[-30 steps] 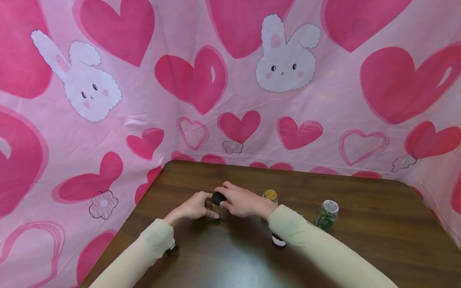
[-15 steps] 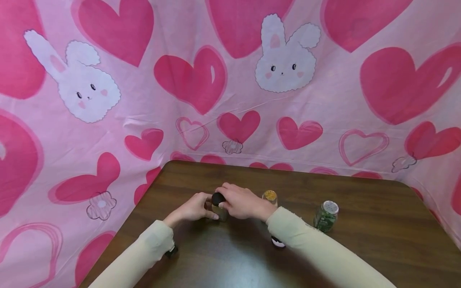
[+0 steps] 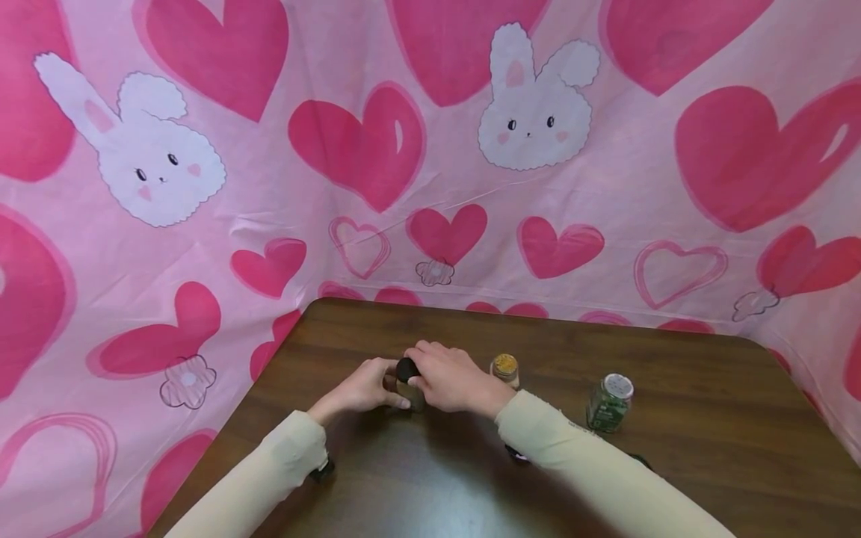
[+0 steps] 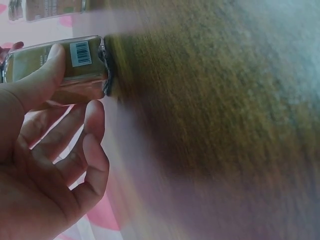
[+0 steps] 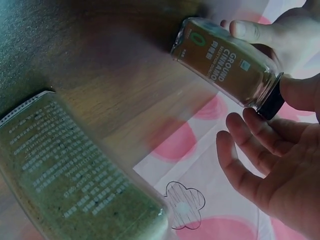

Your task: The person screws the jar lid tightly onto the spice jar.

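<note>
A glass jar labelled ground cinnamon, with brown powder inside, stands upright on the wooden table. My left hand holds its body, thumb on one side; the left wrist view shows the jar's barcode side beside that thumb. On the black cap my right hand has its thumb and fingertips. In the right wrist view the cap sits on the jar's neck, pinched between the right thumb and fingers.
Right of my right hand stands a jar with a yellow top. Farther right is a jar of green contents. A dark item shows partly under my right sleeve. A large greenish jar is close in the right wrist view.
Both hands remain at the cinnamon jar. The right wrist and sleeve have shifted slightly left and down, covering more of the dark item beneath them.
</note>
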{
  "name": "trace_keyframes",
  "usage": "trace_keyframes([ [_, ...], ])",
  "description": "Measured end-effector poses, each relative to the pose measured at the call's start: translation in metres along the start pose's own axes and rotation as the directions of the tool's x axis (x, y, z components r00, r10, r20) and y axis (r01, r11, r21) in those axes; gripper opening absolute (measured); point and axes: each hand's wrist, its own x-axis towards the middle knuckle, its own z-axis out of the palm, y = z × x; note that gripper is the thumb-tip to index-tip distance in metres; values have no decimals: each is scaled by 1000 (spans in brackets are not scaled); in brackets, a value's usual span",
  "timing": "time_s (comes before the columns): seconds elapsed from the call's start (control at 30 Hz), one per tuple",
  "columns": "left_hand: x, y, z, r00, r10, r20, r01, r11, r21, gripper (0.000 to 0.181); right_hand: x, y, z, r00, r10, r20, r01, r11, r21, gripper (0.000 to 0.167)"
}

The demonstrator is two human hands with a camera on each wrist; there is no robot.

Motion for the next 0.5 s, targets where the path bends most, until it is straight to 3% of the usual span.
trace_keyframes([
  [0.5, 3, -1, 2, 1000, -27, -9, 27, 1000, -14, 47, -2, 3, 0, 997, 50, 56, -58, 987, 149, 46],
])
